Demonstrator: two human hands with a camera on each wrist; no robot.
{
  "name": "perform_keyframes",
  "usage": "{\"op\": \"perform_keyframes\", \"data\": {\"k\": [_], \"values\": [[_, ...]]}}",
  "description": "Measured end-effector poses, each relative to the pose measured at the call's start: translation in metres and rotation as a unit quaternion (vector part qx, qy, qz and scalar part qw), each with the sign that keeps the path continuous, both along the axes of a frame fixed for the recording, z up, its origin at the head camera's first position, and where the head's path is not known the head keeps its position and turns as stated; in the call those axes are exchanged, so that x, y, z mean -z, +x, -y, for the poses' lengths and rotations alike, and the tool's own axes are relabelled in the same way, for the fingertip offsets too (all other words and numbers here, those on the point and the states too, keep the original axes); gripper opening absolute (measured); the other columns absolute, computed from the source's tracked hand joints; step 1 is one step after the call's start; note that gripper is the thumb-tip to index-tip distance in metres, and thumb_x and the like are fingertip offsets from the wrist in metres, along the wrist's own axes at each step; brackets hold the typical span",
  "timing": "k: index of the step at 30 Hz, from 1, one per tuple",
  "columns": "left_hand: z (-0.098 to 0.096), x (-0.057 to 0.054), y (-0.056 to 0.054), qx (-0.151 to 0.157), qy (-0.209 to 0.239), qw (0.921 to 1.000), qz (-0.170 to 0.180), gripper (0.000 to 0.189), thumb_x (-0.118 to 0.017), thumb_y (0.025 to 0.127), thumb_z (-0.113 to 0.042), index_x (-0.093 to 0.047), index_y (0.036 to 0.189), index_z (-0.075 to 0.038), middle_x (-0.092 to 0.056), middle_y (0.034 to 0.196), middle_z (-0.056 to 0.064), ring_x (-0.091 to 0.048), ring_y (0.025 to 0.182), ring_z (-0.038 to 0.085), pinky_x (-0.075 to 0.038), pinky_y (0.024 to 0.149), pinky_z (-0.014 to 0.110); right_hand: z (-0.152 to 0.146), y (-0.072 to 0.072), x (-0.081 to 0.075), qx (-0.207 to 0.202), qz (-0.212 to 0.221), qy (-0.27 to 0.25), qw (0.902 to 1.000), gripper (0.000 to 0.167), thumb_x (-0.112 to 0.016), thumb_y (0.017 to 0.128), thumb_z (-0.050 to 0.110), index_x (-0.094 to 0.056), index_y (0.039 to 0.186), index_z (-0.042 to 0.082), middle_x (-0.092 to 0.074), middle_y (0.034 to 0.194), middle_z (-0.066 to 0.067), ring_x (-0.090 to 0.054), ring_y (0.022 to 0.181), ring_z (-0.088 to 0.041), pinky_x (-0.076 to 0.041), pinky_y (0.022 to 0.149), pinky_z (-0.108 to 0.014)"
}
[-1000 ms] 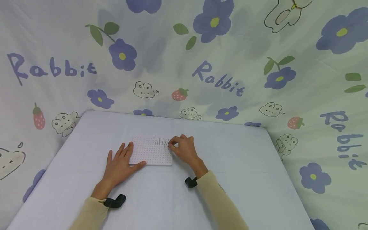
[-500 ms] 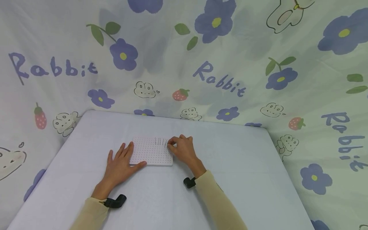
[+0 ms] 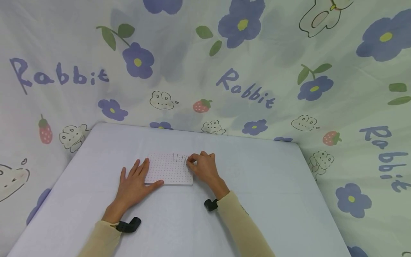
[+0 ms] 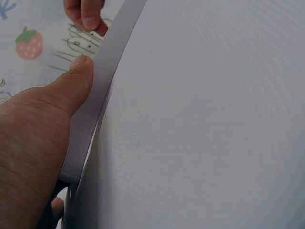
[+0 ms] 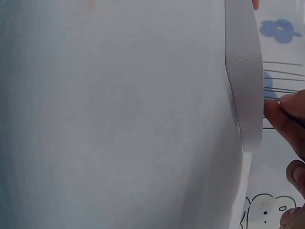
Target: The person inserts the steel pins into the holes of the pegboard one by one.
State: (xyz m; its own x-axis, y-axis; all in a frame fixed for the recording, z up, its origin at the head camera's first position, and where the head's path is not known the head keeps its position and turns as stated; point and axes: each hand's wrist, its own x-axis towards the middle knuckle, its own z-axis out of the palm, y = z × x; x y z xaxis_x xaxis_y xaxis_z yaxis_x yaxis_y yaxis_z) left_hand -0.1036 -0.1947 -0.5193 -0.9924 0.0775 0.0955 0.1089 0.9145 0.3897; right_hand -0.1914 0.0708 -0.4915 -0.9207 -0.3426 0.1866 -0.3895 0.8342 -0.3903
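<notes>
A white board (image 3: 168,175) dotted with rows of small holes lies on the table. Several thin dark needles (image 3: 178,158) stand upright in a row along its far right part; the right wrist view shows these needles (image 5: 283,63) sticking out past the board's edge (image 5: 245,76). My right hand (image 3: 205,166) is at the row's right end, thumb and forefinger pinching a needle, whose tip is hidden. My left hand (image 3: 133,182) is spread at the board's left side, fingers along that edge and the thumb (image 4: 78,81) pressing on the front edge.
A white cloth covers the table (image 3: 273,196). Behind it hangs a curtain (image 3: 179,57) printed with flowers, rabbits and strawberries. Each wrist wears a black camera mount, one on the left (image 3: 129,225) and one on the right (image 3: 211,205).
My right hand has shifted slightly left and its wrist has dropped a little, still pinching at the end of the needle row. The left hand and the board stay in place.
</notes>
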Motion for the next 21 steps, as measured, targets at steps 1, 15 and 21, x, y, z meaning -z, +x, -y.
{"op": "perform_keyframes", "data": {"k": [1, 15, 21], "values": [[0.0000, -0.0001, 0.0003, 0.000, 0.000, 1.0000, 0.000, 0.112, -0.060, 0.085, -0.074, -0.023, 0.158, 0.001, -0.029, 0.161, 0.024, -0.018, 0.151, 0.044, 0.001, 0.115, 0.071, 0.0000, 0.0002, 0.0002, 0.000, -0.001, 0.001, 1.0000, 0.010, -0.070, 0.094, 0.036, -0.077, 0.097, 0.028, -0.072, 0.088, 0.019, -0.046, 0.074, -0.005, -0.032, 0.081, -0.036], [0.0006, 0.0002, 0.0011, 0.002, 0.007, 1.0000, -0.002, 0.112, -0.059, 0.085, -0.075, -0.022, 0.159, 0.001, -0.028, 0.162, 0.024, -0.017, 0.151, 0.044, 0.002, 0.115, 0.071, 0.0007, 0.0011, 0.0002, -0.001, -0.010, 0.012, 0.9999, 0.010, -0.071, 0.094, 0.037, -0.077, 0.098, 0.030, -0.073, 0.089, 0.021, -0.047, 0.076, -0.006, -0.033, 0.082, -0.038], [0.0016, 0.0030, -0.0008, 0.004, 0.005, 1.0000, 0.001, 0.113, -0.058, 0.085, -0.076, -0.022, 0.159, 0.001, -0.028, 0.162, 0.024, -0.017, 0.151, 0.044, 0.002, 0.115, 0.071, -0.0041, 0.0012, -0.0007, 0.005, 0.027, -0.004, 0.9996, 0.013, -0.070, 0.094, 0.041, -0.076, 0.100, 0.031, -0.073, 0.094, 0.021, -0.049, 0.080, -0.006, -0.031, 0.086, -0.039]]}}
